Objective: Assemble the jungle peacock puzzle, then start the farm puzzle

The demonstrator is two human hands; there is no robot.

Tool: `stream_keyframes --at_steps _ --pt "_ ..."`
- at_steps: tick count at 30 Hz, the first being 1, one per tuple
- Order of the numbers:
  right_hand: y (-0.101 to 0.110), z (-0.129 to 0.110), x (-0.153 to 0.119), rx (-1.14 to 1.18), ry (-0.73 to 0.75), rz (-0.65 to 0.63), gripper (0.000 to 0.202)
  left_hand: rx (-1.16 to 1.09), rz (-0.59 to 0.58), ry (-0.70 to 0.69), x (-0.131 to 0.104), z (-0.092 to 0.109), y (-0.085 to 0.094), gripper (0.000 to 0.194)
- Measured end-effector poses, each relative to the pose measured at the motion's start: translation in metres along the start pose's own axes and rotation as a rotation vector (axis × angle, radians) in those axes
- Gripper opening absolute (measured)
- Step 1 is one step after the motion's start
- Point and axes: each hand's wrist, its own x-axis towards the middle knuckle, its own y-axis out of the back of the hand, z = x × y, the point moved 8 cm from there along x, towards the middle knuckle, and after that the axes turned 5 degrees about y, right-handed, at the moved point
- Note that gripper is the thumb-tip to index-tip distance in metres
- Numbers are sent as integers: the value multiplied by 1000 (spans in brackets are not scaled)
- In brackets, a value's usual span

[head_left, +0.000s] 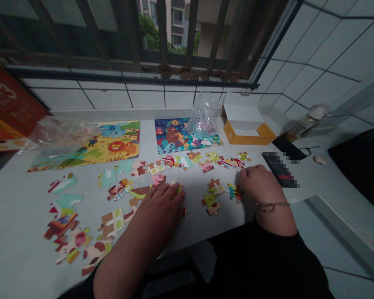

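Loose jigsaw puzzle pieces (112, 222) with farm pictures lie across the white table. My left hand (162, 203) rests palm down over the middle ones, fingers extended and slightly apart. Its fingertips touch pieces beside a pink one (157, 179), and part of what lies beneath is hidden. To the right, my right hand (260, 182) is curled on the table, wearing a bracelet on the wrist. Whatever is under its fingers is hidden. Just left of it lies a colourful piece (233, 192), near a small joined cluster (210, 200). A row of pieces (187, 160) runs behind both hands.
Two picture sheets, one yellow (121, 143) and one dark blue (171, 137), lie at the back under clear plastic bags (204, 116). An open yellow-and-white box (249, 135) stands back right. Beyond my right hand are a black phone-like object (276, 166) and a clear bottle (308, 122).
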Motion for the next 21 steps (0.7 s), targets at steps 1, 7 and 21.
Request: stream_keyframes --at_steps 1,7,21 --pt "5 0 6 10 -19 44 50 1 -6 2 0 0 0 39" --pt "9 9 43 93 -144 145 54 17 8 83 -1 -15 -2 35" --pt "-6 34 111 34 -130 -85 33 -66 -162 -103 -25 24 12 35"
